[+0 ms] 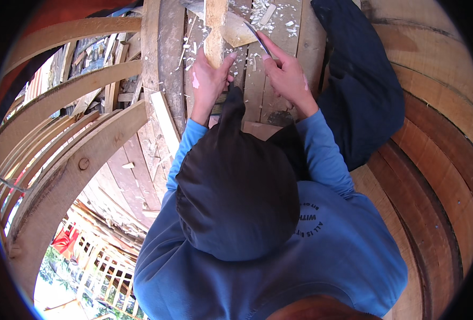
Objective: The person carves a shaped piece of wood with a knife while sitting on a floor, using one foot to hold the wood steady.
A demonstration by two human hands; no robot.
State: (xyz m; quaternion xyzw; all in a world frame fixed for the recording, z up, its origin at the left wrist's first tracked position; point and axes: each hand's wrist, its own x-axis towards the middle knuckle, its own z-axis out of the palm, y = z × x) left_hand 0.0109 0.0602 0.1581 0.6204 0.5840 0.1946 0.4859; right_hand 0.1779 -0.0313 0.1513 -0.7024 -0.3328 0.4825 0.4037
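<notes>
My left hand (211,80) is closed round the lower end of a pale wooden piece (214,45). That piece is notched on both sides and stands nearly upright in the picture. In my right hand (289,77) is a knife (258,38) with a thin, dark, curved blade, its tip pointing up and left. The index finger lies along the knife. Between the notched piece and the knife is a flat tan piece (239,33), partly hidden behind the wood; I cannot make out its kind. The knife's handle is mostly hidden by my fingers.
White wood chips (279,26) are scattered over the plank floor (164,64). Curved wooden ribs (76,88) rise on the left, with loose boards beyond. Curved planks (434,138) form a wall on the right. My dark trouser leg (364,90) is bent beside it. Dark cloth (236,197) covers the middle.
</notes>
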